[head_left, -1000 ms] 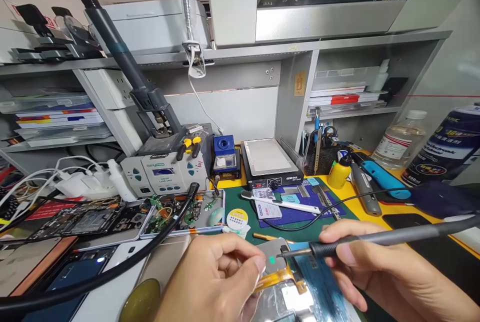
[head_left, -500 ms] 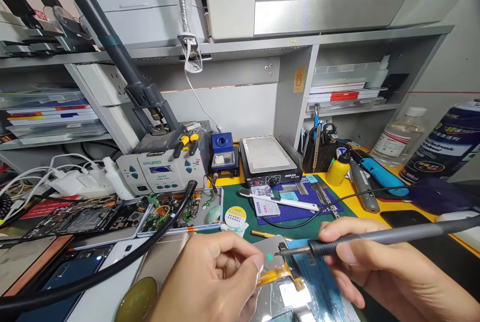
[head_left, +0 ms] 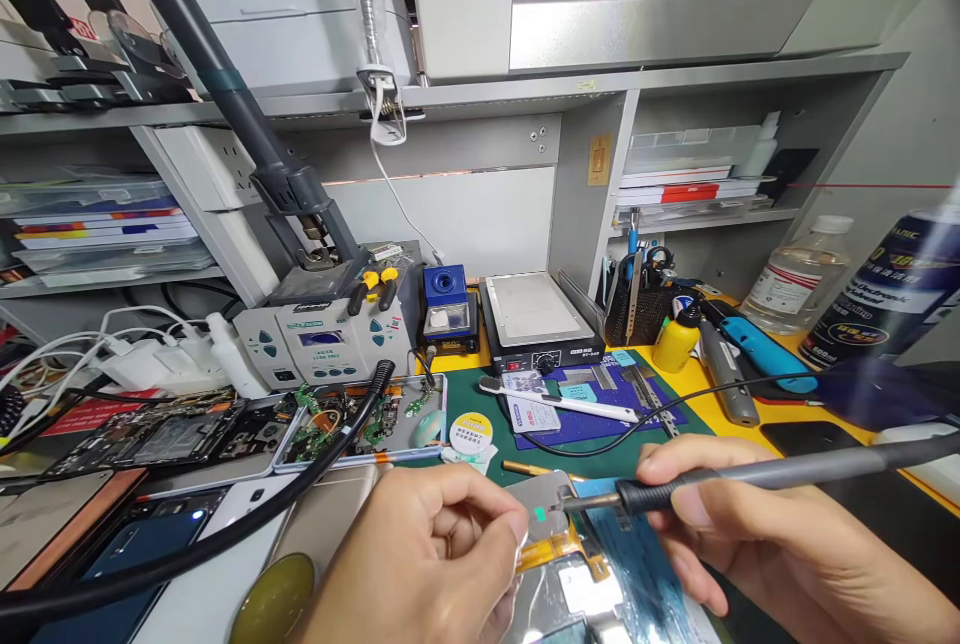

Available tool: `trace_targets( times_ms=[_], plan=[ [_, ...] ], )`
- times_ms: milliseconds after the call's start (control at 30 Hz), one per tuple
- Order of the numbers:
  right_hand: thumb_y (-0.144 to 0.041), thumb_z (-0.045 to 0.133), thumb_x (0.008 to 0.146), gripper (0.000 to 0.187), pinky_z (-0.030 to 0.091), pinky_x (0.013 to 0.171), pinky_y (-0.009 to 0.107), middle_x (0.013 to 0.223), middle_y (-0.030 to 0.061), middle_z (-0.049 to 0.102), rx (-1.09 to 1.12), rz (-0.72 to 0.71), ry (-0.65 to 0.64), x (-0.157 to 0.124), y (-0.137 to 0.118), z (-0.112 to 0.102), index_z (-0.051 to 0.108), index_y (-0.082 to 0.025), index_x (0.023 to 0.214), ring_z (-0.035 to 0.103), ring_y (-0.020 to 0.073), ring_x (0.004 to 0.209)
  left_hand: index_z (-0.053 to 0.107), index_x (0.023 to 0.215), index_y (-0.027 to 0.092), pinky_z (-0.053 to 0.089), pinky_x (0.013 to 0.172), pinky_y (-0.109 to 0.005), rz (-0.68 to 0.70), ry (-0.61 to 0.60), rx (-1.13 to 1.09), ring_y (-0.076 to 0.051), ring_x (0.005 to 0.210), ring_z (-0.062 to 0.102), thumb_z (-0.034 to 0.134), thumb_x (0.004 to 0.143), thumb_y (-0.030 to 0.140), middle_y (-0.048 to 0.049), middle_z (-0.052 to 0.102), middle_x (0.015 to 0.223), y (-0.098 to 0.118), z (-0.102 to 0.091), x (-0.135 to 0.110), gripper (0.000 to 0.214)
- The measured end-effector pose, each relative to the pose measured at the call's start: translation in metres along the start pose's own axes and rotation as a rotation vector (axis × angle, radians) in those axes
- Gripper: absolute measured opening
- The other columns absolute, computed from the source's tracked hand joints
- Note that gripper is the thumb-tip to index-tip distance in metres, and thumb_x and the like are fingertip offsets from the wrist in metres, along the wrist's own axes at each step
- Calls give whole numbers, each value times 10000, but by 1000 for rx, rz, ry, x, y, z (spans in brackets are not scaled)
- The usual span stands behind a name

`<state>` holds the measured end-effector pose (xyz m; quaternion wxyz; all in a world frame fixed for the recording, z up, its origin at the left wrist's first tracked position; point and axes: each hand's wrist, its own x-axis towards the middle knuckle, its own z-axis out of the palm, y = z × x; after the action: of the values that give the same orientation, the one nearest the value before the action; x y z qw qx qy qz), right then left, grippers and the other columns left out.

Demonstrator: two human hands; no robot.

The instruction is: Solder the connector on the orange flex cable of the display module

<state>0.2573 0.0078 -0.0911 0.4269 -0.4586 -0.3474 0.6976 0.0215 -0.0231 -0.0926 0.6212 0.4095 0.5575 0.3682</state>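
Observation:
My right hand [head_left: 757, 514] grips a soldering iron [head_left: 675, 489] like a pen. Its metal tip points left, over the grey upper part of a phone screen panel [head_left: 551, 584]. A small green patch [head_left: 540, 515] lies just left of the tip; I cannot tell whether they touch. An orange flex cable [head_left: 551, 552] runs across the panel below the tip. At the panel's left edge my left hand [head_left: 427, 554] is closed, thumb and forefinger pinched beside the cable's end. What sits in that pinch is hidden. Blue film [head_left: 637, 564] lies under and right of the panel.
A thick black hose [head_left: 247, 549] crosses the left side over phones and a tray [head_left: 442, 389] of circuit boards. Beyond my hands lie a white toothbrush [head_left: 562, 399] and a heating plate [head_left: 540, 314]. The iron's thin cable [head_left: 720, 386] arcs behind my right hand.
Both hands and the soldering iron hold nearly the same position. A faint whitish wisp now shows at the right, in front of the dark spray can.

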Motion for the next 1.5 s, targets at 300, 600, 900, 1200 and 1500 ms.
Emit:
trace_targets(
  times_ms=[300,600,900,1200,1500],
  plan=[
    [-299,914,627,194,440,565,300,592,13,721,-5,-7,-6,3,3,-4,846,-188,771,581,139,472,701,754,168,563,752,-446,38,-3,17,-142,564,519,852,622,734,2,578,577,1,1,1,600],
    [-290,919,602,198,419,556,284,576,4,714,-13,-6,4,1,1,-1,848,-183,753,590,139,471,686,751,180,558,743,-437,23,-10,9,-141,547,507,857,603,745,24,537,540,0,2,1,608],
    [-297,917,600,198,408,566,303,544,7,703,-17,8,8,1,1,0,844,-183,745,585,156,476,702,749,190,524,614,-302,61,14,85,-141,538,530,826,718,594,30,535,520,4,2,0,424],
    [-304,919,594,211,412,569,319,552,7,702,-33,-4,14,1,0,1,847,-184,751,585,169,486,708,727,183,529,613,-298,55,34,113,-140,547,535,828,719,573,15,554,527,5,3,-1,408],
    [-285,923,584,202,425,550,299,577,3,710,-24,-13,33,1,2,0,842,-185,739,581,142,459,707,721,180,572,650,-328,72,42,103,-135,525,507,828,709,594,20,540,514,3,4,0,431]
  ],
)
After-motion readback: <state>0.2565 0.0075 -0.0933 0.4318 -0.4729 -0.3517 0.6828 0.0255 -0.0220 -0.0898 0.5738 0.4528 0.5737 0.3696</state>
